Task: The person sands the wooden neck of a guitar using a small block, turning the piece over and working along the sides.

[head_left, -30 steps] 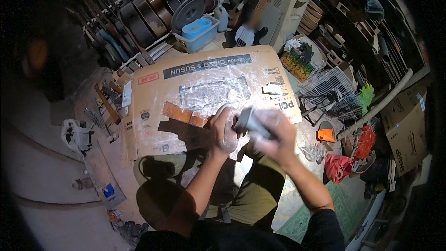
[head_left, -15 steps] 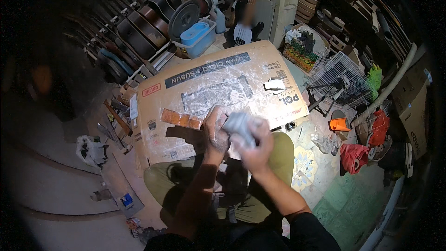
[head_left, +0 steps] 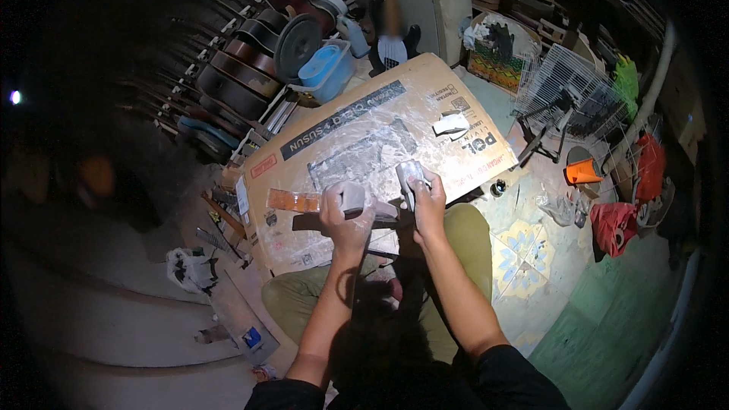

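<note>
My left hand [head_left: 343,224] is closed round a dusty grey-brown piece [head_left: 353,197], perhaps wood, above the front part of a large cardboard sheet [head_left: 285,175] streaked with white dust. Apart from it, to the right, my right hand [head_left: 427,209] grips a grey rectangular block [head_left: 408,181] held on end. An orange-brown strip [head_left: 295,200] shows just left of my left hand, over the cardboard; whether they touch I cannot tell. A small white folded item [head_left: 450,125] lies on the cardboard's right side.
Guitars [head_left: 250,53] stand racked at the back left beside a blue tub [head_left: 326,83]. Right of the cardboard are a wire cage [head_left: 562,80], a black metal stand [head_left: 550,133], an orange item [head_left: 583,173] and red bags [head_left: 611,228]. Tools [head_left: 224,220] lie to the left.
My hands were together, the grey block blurred over the piece in my left hand. Now they are apart: my right hand has moved up with the block, my left slightly down and left.
</note>
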Tool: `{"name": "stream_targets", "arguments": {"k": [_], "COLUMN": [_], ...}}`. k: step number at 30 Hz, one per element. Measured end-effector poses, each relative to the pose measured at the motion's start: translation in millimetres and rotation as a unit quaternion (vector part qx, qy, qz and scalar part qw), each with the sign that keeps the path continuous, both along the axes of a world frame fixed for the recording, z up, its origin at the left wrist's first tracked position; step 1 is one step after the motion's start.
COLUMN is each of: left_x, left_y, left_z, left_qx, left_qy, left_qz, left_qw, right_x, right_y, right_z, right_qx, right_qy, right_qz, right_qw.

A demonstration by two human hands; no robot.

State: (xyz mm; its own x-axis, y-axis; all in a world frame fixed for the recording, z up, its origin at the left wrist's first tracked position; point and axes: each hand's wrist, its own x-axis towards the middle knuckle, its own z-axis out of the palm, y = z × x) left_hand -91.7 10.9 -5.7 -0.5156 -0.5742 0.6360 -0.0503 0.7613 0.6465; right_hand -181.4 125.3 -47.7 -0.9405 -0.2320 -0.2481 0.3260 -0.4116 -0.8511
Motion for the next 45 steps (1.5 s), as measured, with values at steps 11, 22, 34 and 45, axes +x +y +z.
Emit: {"name": "stream_targets", "arguments": {"k": [11, 22, 34, 45], "left_x": [27.0, -4.5, 10.1, 23.4], "left_y": [-6.9, -33.5, -52.8, -46.2], "left_z": [0.2, 51.1, 51.1, 13.0], "left_qx": [-0.202, 0.129, 0.248, 0.077], "left_qy": [-0.167, 0.03, -0.146, -0.097], "left_qz": [0.093, -0.24, -0.383, -0.19], "left_qw": [0.961, 0.962, 0.878, 0.974], "right_x": [-11.8, 4.4, 46.6, 88.3], "right_y": [23.0, 11.2, 37.1, -15.1], "right_z": [20.1, 10.8, 100.5, -8.2], "right_qx": [-0.025, -0.074, 0.204, 0.336], "right_qy": [-0.07, 0.094, 0.461, 0.33], "right_qz": [0.014, 0.105, 0.374, 0.411], "right_qw": [0.997, 0.987, 0.778, 0.78]}}
